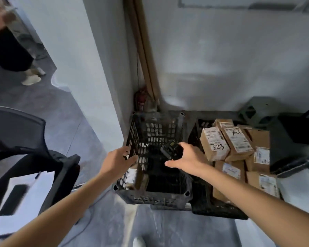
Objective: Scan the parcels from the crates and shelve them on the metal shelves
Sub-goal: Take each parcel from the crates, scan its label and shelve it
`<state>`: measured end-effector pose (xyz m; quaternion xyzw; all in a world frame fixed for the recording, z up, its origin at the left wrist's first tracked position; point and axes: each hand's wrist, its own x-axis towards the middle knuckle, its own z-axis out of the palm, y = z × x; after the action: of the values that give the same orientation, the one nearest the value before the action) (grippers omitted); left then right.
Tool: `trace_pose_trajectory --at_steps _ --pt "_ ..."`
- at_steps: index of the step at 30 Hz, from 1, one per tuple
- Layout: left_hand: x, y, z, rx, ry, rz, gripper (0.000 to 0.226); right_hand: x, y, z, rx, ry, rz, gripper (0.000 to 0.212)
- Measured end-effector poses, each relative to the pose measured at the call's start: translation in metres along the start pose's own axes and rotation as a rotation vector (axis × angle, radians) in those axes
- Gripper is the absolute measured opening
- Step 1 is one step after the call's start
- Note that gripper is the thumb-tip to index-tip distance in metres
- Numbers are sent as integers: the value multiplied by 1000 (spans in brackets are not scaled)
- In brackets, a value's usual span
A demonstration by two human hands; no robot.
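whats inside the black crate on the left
A labelled cardboard parcel stands against the left wall of the black crate. The rest of the inside is dark, partly covered by the right hand holding the scanner.

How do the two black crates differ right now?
Fill: the left crate looks nearly emptied, a labelled parcel showing by its left wall; the right crate is heaped with brown parcels.
Hands: the left hand touches the left crate's wall and the right hand holds a scanner above it; neither touches the right crate.
Shared: black lattice plastic, side by side on the floor.

Chair (25, 157) — blurred, edge-cropped.
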<state>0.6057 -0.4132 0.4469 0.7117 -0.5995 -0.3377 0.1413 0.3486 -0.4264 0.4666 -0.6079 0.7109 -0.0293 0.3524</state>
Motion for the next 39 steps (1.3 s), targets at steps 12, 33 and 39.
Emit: trace_pose_trajectory --at_steps 12,33,39 --pt "114 -107 126 128 -211 -218 54 161 46 138 8 -208 163 105" --pt "130 -120 195 230 -128 -332 46 214 81 183 -24 -308 129 84" --pt "132 -118 206 459 -163 -311 65 214 89 181 -10 -292 123 79"
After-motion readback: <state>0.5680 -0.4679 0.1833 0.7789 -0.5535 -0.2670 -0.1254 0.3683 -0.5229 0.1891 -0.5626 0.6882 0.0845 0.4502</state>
